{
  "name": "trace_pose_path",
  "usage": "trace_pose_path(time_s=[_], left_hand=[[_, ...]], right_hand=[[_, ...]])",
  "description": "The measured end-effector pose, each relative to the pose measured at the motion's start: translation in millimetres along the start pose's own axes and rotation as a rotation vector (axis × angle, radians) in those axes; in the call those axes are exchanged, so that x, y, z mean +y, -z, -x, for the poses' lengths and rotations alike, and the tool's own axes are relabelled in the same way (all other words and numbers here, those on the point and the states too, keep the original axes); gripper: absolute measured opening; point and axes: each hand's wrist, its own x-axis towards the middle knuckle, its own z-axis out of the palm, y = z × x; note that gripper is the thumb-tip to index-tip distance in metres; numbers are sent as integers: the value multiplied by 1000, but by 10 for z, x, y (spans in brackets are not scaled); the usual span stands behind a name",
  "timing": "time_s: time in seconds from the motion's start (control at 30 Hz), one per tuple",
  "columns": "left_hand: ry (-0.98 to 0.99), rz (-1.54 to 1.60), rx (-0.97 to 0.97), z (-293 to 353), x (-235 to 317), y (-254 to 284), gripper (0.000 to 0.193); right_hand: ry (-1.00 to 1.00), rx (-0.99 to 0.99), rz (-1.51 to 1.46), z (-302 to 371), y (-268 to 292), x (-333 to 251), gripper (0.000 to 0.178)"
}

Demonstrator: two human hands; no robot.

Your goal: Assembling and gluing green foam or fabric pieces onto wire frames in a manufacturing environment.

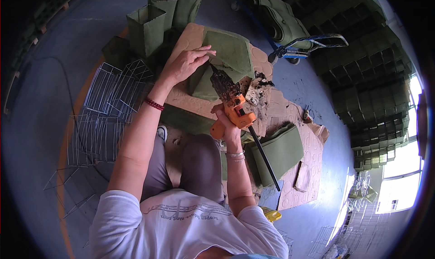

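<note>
My right hand [229,128] is wrapped round the handle of an orange caulking gun [240,115]. Its front end is caked with black goo, and a long dark rod sticks out behind. The gun's tip points at a folded green felt piece [226,46] lying on cardboard. Over the left side of that felt hovers or rests my left hand [189,62], fingers stretched out to the right; whether they touch the felt, I cannot tell. Just right of the felt lies a scrap [254,93] smeared with black.
Upright green felt bags [147,30] stand at the back left, above wire frames [106,118]. A blue trolley [290,50] carries felt rolls at the back. Folded green felt [278,154] lies on cardboard [310,168] to the right. Stacked green boxes [358,68] line the far right.
</note>
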Motion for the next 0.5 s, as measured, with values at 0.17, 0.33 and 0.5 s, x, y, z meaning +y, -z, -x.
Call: trace_pose_path(time_s=[0.17, 0.33, 0.5], left_hand=[[8, 23, 5, 1, -5, 0, 26], [21, 20, 4, 1, 19, 1, 26], [1, 5, 3, -10, 5, -14, 26]], right_hand=[[-13, 11, -60, 20, 3, 20, 10], [-12, 4, -40, 19, -1, 38, 10], [-14, -3, -10, 8, 16, 86, 10]])
